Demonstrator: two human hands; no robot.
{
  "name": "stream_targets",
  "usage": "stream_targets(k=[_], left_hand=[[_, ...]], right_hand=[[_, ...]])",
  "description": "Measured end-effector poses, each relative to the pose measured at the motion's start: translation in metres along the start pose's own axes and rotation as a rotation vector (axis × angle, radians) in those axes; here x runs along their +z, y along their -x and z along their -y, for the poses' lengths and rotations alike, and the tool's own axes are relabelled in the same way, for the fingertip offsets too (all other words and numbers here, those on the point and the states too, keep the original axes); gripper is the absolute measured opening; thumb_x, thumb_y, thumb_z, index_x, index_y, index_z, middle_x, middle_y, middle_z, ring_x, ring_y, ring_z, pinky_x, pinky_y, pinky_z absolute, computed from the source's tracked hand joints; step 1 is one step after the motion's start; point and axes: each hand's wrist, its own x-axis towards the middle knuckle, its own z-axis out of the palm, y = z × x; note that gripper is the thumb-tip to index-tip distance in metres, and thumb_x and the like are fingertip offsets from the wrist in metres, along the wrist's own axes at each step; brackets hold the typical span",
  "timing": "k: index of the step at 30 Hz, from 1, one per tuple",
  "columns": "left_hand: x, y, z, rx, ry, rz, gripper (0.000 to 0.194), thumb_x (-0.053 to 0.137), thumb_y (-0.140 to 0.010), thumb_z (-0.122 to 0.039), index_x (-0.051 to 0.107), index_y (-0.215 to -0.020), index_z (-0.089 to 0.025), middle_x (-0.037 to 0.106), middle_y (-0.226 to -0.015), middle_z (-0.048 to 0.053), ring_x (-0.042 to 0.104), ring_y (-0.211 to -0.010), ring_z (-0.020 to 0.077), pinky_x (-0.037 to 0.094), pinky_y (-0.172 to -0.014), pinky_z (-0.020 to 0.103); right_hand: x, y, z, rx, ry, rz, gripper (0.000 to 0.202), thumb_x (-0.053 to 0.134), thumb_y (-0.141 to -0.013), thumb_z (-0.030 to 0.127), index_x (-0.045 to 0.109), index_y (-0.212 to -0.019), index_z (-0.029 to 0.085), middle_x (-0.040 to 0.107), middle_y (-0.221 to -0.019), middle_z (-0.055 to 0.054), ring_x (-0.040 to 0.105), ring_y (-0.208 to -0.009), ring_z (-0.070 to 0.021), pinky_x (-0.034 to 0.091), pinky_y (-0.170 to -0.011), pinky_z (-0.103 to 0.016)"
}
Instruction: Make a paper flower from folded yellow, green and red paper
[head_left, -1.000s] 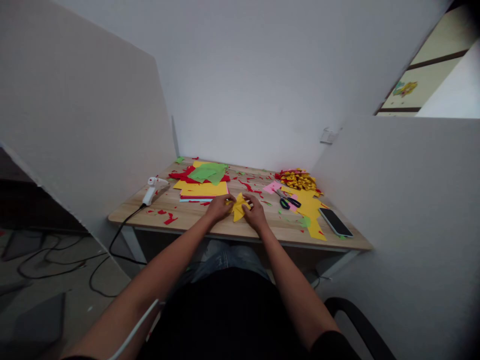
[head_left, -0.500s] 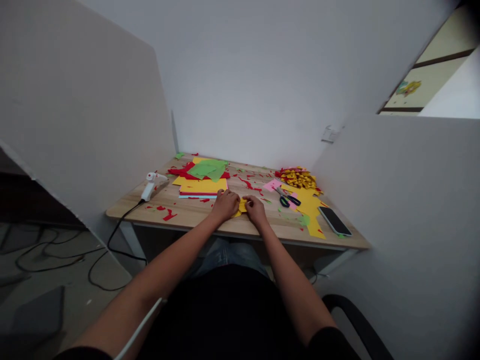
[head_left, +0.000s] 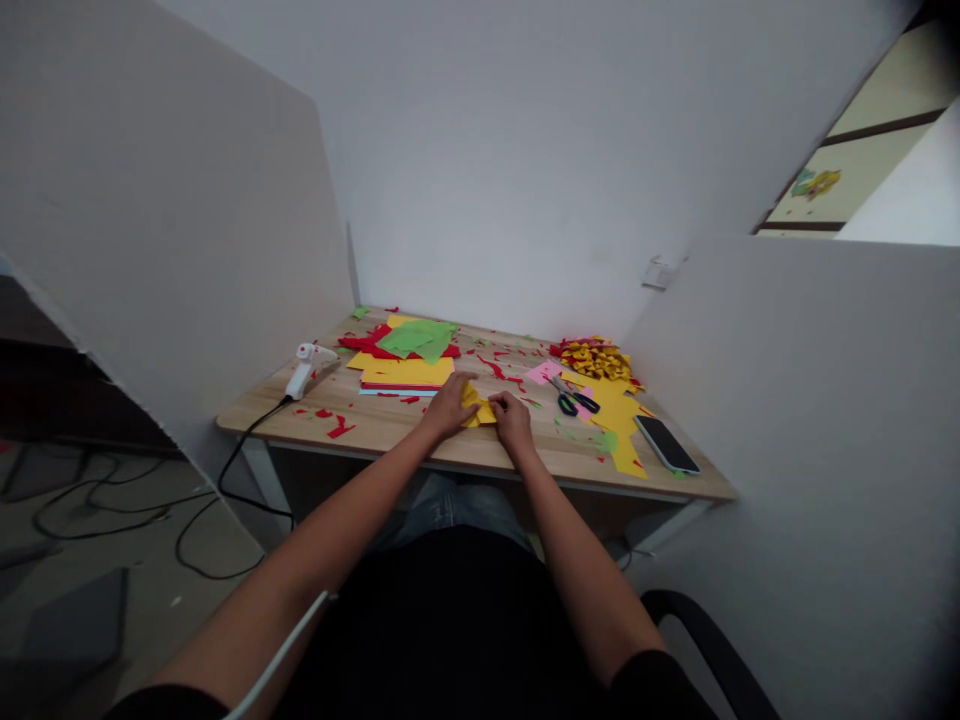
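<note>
Near the front edge of the wooden table, a small piece of folded yellow paper (head_left: pixel 480 410) is between my two hands. My left hand (head_left: pixel 448 405) grips its left side, thumb and fingers around the paper. At the opposite end, my right hand (head_left: pixel 511 420) pinches the paper's right edge with fingertips. Just behind my left hand lies a stack of coloured paper (head_left: pixel 409 372), yellow on top with red and blue edges below. Scissors (head_left: pixel 574 395) with black and green handles rest to the right of my right hand.
A white glue gun (head_left: pixel 304 370) with a black cord stands at the left. Green (head_left: pixel 420 340) and red tissue lie on the stack. At the right are a ruffled yellow paper bundle (head_left: pixel 596 358), cut yellow sheets (head_left: pixel 619 415) and a phone (head_left: pixel 666 443). Red scraps are scattered about.
My left hand has shifted its hold, with its fingers lifted and more of the yellow paper showing beside it. The right hand stays at the paper's right edge.
</note>
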Motion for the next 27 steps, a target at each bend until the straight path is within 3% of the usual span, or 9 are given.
stream_targets(k=[2, 6, 14, 27], left_hand=[[0.000, -0.005, 0.005, -0.086, 0.137, -0.004, 0.057, 0.072, -0.083, -0.025, 0.051, -0.136, -0.020, 0.057, -0.132, 0.012, 0.058, -0.117, 0.0261, 0.049, -0.100, 0.047], [-0.001, -0.010, 0.011, -0.231, 0.348, 0.092, 0.036, 0.062, -0.095, -0.035, 0.059, -0.125, -0.015, 0.063, -0.120, 0.010, 0.065, -0.100, 0.0216, 0.057, -0.085, 0.042], [-0.002, -0.007, 0.007, -0.377, 0.571, 0.124, 0.035, 0.062, -0.095, -0.035, 0.060, -0.124, -0.015, 0.063, -0.122, 0.010, 0.065, -0.104, 0.0224, 0.057, -0.087, 0.043], [0.000, -0.002, -0.002, -0.414, 0.645, 0.087, 0.036, 0.062, -0.095, -0.035, 0.059, -0.125, -0.015, 0.063, -0.123, 0.010, 0.064, -0.104, 0.0226, 0.057, -0.088, 0.043]], right_hand=[[-0.001, -0.002, -0.002, 0.021, -0.041, -0.028, 0.031, 0.062, -0.097, 0.035, 0.061, -0.124, 0.018, 0.064, -0.124, -0.009, 0.066, -0.104, -0.0225, 0.057, -0.088, -0.044], [0.001, -0.006, -0.002, 0.027, -0.127, -0.022, 0.032, 0.062, -0.097, 0.035, 0.061, -0.124, 0.017, 0.064, -0.124, -0.009, 0.066, -0.103, -0.0227, 0.057, -0.087, -0.044], [0.005, -0.004, 0.000, 0.018, -0.271, 0.072, 0.031, 0.063, -0.097, 0.035, 0.062, -0.122, 0.017, 0.065, -0.121, -0.009, 0.067, -0.100, -0.0218, 0.058, -0.085, -0.042], [0.006, -0.001, 0.000, 0.013, -0.281, 0.082, 0.030, 0.062, -0.097, 0.035, 0.063, -0.120, 0.017, 0.066, -0.117, -0.008, 0.067, -0.096, -0.0207, 0.059, -0.081, -0.040]])
